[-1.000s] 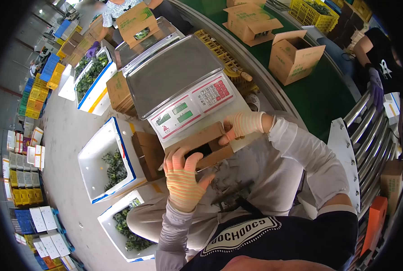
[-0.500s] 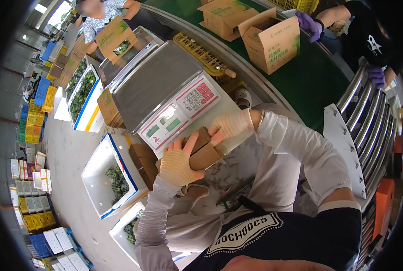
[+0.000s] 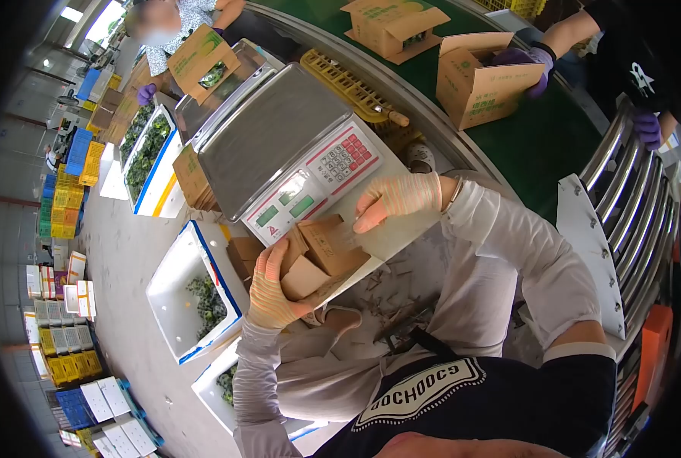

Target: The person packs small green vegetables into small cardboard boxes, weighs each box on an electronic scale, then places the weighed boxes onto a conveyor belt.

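A small brown cardboard box (image 3: 333, 248) with its flaps up stands in front of the scale's keypad. My left hand (image 3: 272, 294), in a striped glove, grips the box's left side, its thumb low along the near edge. Just off the box's right corner is my right hand (image 3: 395, 198), in a matching glove. Its fingers are curled together with the thumb, and whatever they may pinch is too small to make out. Behind the box is a weighing scale (image 3: 279, 137) with a bare steel pan and a panel of red and white keys.
White foam boxes (image 3: 192, 294) holding green fruit stand at left. A yellow basket (image 3: 348, 88) lies beyond the scale. On the green conveyor (image 3: 432, 91), a person's purple-gloved hand (image 3: 520, 61) reaches into a carton (image 3: 501, 91). Steel rollers (image 3: 623, 175) are at right. Another person sits at the far left.
The box's flaps have come up and its inside shows. My right hand has drawn off it to the right; my left hand has shifted to its side. The co-worker's hand has gone into the carton.
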Demonstrator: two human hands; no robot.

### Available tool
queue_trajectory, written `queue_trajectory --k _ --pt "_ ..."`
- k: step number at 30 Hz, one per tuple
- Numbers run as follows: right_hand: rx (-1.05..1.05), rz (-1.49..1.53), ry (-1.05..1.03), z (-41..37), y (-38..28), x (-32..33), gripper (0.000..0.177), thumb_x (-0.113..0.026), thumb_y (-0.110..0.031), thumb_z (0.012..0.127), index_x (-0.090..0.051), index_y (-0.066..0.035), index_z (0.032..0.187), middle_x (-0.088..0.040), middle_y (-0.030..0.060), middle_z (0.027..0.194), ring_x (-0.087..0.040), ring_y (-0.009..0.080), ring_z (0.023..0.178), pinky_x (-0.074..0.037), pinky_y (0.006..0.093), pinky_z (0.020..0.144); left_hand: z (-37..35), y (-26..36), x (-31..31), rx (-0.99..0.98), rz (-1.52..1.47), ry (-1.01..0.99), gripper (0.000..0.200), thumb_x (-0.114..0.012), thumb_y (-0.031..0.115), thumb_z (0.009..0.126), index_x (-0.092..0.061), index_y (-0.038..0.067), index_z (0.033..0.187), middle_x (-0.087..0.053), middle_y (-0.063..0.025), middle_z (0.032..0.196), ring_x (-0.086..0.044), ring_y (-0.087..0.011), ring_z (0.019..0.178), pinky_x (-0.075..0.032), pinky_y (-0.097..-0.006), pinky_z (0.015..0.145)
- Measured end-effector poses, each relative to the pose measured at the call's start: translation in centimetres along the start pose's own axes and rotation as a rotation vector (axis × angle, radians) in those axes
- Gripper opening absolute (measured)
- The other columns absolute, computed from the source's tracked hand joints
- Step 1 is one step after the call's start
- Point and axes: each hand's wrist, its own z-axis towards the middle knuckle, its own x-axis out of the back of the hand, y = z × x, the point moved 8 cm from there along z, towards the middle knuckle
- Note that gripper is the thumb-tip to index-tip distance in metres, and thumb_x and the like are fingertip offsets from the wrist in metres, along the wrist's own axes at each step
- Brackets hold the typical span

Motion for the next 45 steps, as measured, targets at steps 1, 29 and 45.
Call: queue_trajectory --k 1,29,45 --pt "0.000 0.034 0.044 -0.3 0.3 0.8 0.031 -0.071 -0.034 0.087 -0.067 -0.006 0.076 -0.053 -0.0055 0.068 -0.049 0.0054 0.067 -0.039 0.0242 0.062 -0.3 -0.5 0.2 0.000 0.001 0.002 0.102 -0.087 0.017 0.051 -0.039 0.007 0.141 -0.050 -0.0167 0.128 -0.055 -0.0377 0.111 -0.048 -0.0450 0.093" --pt "0.416 0.505 0.283 -5.3 -2.5 2.5 0.057 -0.060 -0.052 0.092 -0.063 0.002 0.111 -0.066 0.0137 0.110 -0.061 0.0227 0.103 -0.046 0.0343 0.095 1.4 6.5 4.2 -0.017 -0.208 0.363 0.068 -0.083 0.029 0.073 -0.054 0.009 0.132 -0.050 -0.0202 0.138 -0.052 -0.0376 0.123 -0.046 -0.0444 0.100" --pt "-0.014 0.087 -0.084 -4.2 4.6 -11.1 0.049 -0.055 -0.049 0.097 -0.068 -0.002 0.099 -0.063 0.0013 0.088 -0.055 0.0104 0.083 -0.046 0.0281 0.079 -5.9 9.8 -1.7 -0.042 -0.113 0.411 0.023 -0.072 0.000 0.066 -0.061 0.009 0.084 -0.061 -0.0085 0.112 -0.058 -0.0323 0.102 -0.046 -0.0428 0.084"
